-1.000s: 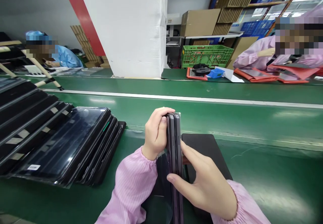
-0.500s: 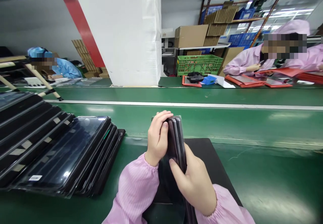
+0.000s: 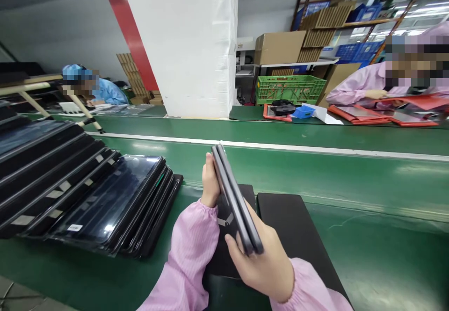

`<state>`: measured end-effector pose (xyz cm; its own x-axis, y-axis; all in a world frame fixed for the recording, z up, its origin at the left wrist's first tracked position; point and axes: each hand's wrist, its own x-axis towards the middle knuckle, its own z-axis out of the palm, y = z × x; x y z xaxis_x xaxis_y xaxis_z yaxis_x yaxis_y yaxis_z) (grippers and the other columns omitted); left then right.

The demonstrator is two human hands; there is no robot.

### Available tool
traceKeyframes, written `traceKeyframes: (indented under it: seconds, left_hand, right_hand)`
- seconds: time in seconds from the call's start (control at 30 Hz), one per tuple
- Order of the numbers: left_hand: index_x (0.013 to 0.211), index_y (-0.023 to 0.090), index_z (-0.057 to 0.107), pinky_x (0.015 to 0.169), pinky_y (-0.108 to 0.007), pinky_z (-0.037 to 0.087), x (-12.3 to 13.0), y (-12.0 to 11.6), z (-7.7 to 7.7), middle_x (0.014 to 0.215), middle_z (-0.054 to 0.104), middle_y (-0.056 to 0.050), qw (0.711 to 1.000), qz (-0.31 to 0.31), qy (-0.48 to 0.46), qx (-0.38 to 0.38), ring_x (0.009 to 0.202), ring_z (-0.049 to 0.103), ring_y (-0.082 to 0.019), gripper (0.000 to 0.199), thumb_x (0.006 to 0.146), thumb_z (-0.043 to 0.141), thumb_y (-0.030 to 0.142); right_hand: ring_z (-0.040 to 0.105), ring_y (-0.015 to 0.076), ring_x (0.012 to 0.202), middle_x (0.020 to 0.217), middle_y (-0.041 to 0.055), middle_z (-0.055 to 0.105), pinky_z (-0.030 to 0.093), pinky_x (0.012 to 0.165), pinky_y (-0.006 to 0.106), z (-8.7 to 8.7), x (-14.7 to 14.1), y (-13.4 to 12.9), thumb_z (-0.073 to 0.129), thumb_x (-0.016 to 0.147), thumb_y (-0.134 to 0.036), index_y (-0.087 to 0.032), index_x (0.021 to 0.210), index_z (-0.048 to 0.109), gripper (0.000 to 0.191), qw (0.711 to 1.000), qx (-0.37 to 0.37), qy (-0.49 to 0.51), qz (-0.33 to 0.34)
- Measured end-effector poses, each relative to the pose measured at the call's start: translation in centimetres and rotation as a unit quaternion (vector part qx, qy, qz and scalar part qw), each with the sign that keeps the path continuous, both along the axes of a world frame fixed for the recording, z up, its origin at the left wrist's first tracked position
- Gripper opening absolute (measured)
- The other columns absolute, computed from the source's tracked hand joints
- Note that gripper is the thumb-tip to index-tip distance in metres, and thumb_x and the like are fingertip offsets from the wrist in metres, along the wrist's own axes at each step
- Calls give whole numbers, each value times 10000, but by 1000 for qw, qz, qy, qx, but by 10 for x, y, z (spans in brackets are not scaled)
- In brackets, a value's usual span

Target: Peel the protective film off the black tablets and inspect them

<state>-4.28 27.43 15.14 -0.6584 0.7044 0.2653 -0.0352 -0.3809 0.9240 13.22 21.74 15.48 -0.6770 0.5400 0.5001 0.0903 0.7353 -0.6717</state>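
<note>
A dark, slim folded device (image 3: 234,198), probably a foldable phone or small tablet, is held edge-on and tilted over the belt. My left hand (image 3: 210,183) grips its upper part from the left, and my right hand (image 3: 259,266) cradles its lower end. Under my hands lies a black mat (image 3: 224,255), partly hidden by them. A second black mat (image 3: 291,222) lies to its right, close beside it. Left of my left wrist stands an overlapping row of black, glossy film-wrapped tablets (image 3: 108,198), not touched by either hand.
A green conveyor belt (image 3: 368,184) runs across the view. Beyond it are a white pillar (image 3: 182,44), a green crate (image 3: 291,89), and orange folders (image 3: 358,114). A co-worker in a pink sleeve (image 3: 354,89) sits at far right, and another in blue (image 3: 112,93) at far left.
The device has tipped from nearly upright to a slant, its top leaning left and its edge now facing me. My left hand has slid down its side, and the head view has shifted slightly.
</note>
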Motion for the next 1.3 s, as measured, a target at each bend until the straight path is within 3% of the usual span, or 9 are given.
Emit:
traceKeyframes:
  seconds: [0.1, 0.37, 0.67, 0.8, 0.9, 1.03, 1.17, 1.23, 1.3]
  left_hand:
    - [558, 201, 494, 473, -263, 366, 4, 0, 2, 502, 472, 13, 1000, -20, 16, 0, 463, 420, -109, 695, 811, 385, 839]
    - [520, 186, 535, 439, -277, 307, 12, 1, -1, 473, 490, -9, 996, -37, 75, -19, 442, 434, -120, 782, 712, 378, 927]
    - [488, 200, 491, 443, -282, 323, 14, -3, -2, 461, 473, -6, 995, -37, 91, -19, 442, 441, -124, 762, 731, 380, 913]
    - [504, 202, 483, 445, -280, 325, 15, -1, -3, 474, 473, -2, 995, -37, 87, -21, 447, 440, -124, 750, 734, 386, 909]
    - [500, 204, 474, 433, -277, 290, 16, 1, -4, 465, 443, 9, 996, -22, 89, -20, 435, 399, -113, 747, 721, 398, 914]
    - [495, 202, 475, 440, -273, 273, 17, 5, -6, 464, 410, 21, 996, -11, 91, -13, 439, 359, -104, 743, 714, 422, 910]
    - [543, 193, 549, 465, -275, 322, 17, 9, -10, 499, 483, 6, 995, -11, 97, -16, 469, 426, -121, 737, 747, 411, 888]
    - [554, 193, 565, 469, -276, 330, 17, 10, -12, 510, 502, 3, 995, -12, 97, -17, 476, 440, -125, 728, 759, 416, 876]
    - [559, 192, 575, 476, -277, 338, 17, 10, -13, 520, 515, -2, 995, -13, 99, -15, 487, 455, -129, 723, 766, 421, 867]
  right_hand:
    - [731, 220, 656, 1066, 104, 736, 593, 527, 319, 16, 12, 6, 580, 834, -191, -189, 1472, 339, 682, 997, -48, -52, 44]
    - [597, 137, 441, 1053, 37, 736, 480, 411, 294, 38, 34, 13, 624, 793, -197, -260, 1244, 485, 477, 984, -77, -141, 75]
    - [588, 176, 466, 798, -16, 706, 484, 461, 311, 44, 40, 12, 614, 792, -199, -232, 1452, 307, 729, 978, -82, -173, 78]
    - [595, 179, 484, 620, -61, 618, 482, 484, 297, 42, 42, 13, 619, 788, -195, -241, 1187, 518, 414, 974, -106, -187, 72]
    - [590, 157, 485, 622, -55, 617, 466, 483, 281, 40, 44, 14, 632, 779, -200, -247, 864, 528, 142, 973, -116, -189, 65]
    - [579, 138, 481, 612, -63, 603, 471, 492, 266, 40, 45, 18, 655, 773, -204, -247, 730, 448, 216, 972, -116, -194, 58]
    - [622, 152, 556, 649, -51, 619, 514, 555, 276, 41, 46, 23, 670, 776, -207, -237, 746, 498, 178, 971, -102, -212, 50]
    - [633, 163, 572, 654, -53, 624, 522, 565, 281, 42, 48, 24, 672, 779, -202, -230, 891, 574, 151, 969, -103, -218, 50]
    - [635, 173, 568, 648, -61, 625, 522, 558, 285, 42, 49, 24, 678, 782, -205, -218, 1129, 576, 362, 969, -103, -219, 51]
